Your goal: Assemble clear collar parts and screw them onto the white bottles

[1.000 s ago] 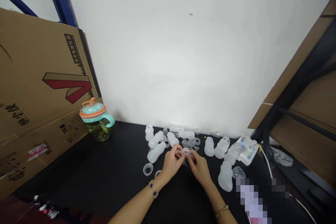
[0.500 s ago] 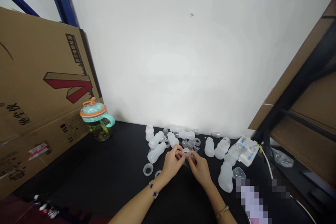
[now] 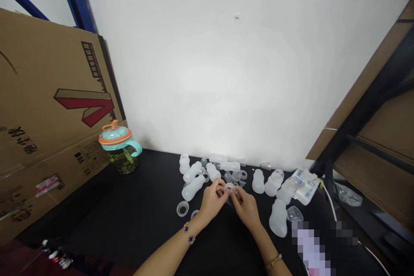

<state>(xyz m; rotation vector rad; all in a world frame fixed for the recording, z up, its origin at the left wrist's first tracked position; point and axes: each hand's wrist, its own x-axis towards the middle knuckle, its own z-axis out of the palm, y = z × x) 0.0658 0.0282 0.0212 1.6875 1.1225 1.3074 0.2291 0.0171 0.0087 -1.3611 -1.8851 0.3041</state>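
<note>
My left hand (image 3: 212, 201) and my right hand (image 3: 246, 208) meet over the black table, with the fingertips of both pinching a clear plastic ring (image 3: 229, 188), probably a bottle collar. Frosted plastic baby bottles lie around them, among them one (image 3: 193, 188) just left of my left hand and a standing one (image 3: 258, 181) to the right. A larger frosted bottle (image 3: 277, 218) lies beyond my right hand. A loose translucent ring (image 3: 183, 208) rests near my left wrist. Small clear parts are heaped behind my hands.
A teal and orange drinking cup (image 3: 119, 146) stands at the table's back left, against a leaning cardboard sheet (image 3: 54, 95). White packets (image 3: 304, 186) lie at the right, near a white cable (image 3: 329, 204). A white wall rises behind the black table (image 3: 129, 211).
My hands still hold the ring at the same spot. The view has shifted only very slightly.
</note>
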